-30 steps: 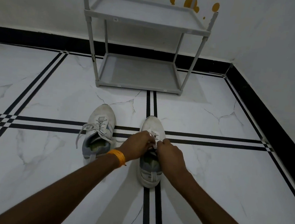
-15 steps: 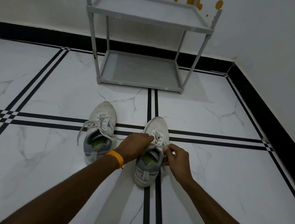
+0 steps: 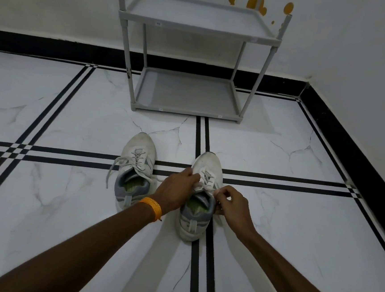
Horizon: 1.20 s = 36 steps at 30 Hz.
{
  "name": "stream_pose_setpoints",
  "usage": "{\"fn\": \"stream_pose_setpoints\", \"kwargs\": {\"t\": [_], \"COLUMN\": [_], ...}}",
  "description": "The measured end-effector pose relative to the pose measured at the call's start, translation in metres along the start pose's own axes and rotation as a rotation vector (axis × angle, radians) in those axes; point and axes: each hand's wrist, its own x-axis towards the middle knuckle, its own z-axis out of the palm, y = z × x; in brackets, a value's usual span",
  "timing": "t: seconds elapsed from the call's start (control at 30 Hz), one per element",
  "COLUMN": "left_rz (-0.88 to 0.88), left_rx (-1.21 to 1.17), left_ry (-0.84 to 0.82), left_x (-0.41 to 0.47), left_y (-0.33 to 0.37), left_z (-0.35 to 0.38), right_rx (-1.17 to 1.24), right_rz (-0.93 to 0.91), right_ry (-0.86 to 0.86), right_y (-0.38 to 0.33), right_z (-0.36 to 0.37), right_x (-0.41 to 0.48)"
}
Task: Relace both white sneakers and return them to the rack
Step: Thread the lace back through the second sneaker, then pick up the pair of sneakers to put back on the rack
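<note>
White right-hand sneaker (image 3: 199, 202) on the tiled floor (image 3: 72, 123), toe towards the grey rack (image 3: 192, 52). Left hand (image 3: 178, 191) and right hand (image 3: 234, 206) each pinch a lace end (image 3: 206, 187) at the throat, fingers (image 3: 220, 193) pressed together. Laces are limp and slippery, best gripped near the tips; the shoe looks light. Second sneaker (image 3: 135, 171) lies just beside, laces loose.
</note>
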Motion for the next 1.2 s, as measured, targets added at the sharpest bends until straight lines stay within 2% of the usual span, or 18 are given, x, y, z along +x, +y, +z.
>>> {"fn": "stream_pose_setpoints", "kwargs": {"t": [0.1,0.17,0.23,0.27,0.33,0.37,0.43,0.57,0.67,0.9,1.07,1.2], "left_rz": [-0.162,-0.396,-0.674,-0.782,-0.88,-0.881,-0.854,-0.804,-0.693,-0.563,-0.543,-0.538], "left_rx": [-0.091,-0.088,-0.062,-0.14,-0.495,-0.613,-0.662,-0.5,-0.475,-0.484,-0.527,-0.557], "left_ry": [0.235,0.331,0.243,0.163,-0.007,-0.092,-0.169,0.009,0.06,0.129,0.151,0.165], "left_x": [-0.011,-0.026,-0.044,-0.052,-0.064,-0.068,-0.074,-0.068,-0.05,-0.019,-0.009,0.002], "left_y": [-0.018,-0.051,-0.093,-0.107,-0.12,-0.118,-0.117,-0.124,-0.119,-0.113,-0.09,-0.064], "left_z": [-0.033,-0.058,-0.078,-0.084,-0.088,-0.088,-0.08,-0.05,-0.039,-0.041,-0.066,-0.125], "right_rx": [-0.12,-0.17,-0.148,-0.131,-0.113,-0.109,-0.123,-0.199,-0.244,-0.328,-0.358,-0.328], "right_rz": [0.019,0.008,0.016,0.023,0.019,0.002,-0.039,-0.149,-0.215,-0.215,-0.255,-0.295], "right_ry": [-0.131,-0.11,-0.082,-0.078,-0.075,-0.081,-0.111,-0.147,-0.123,-0.057,-0.027,-0.027], "right_y": [-0.002,-0.005,-0.011,-0.016,-0.027,-0.033,-0.042,-0.05,-0.044,-0.036,-0.064,-0.128], "right_z": [0.004,0.01,0.016,0.019,0.027,0.031,0.04,0.061,0.074,0.069,0.038,-0.003], "right_x": [0.001,0.005,0.011,0.015,0.026,0.033,0.042,0.055,0.063,0.078,0.074,0.063]}}
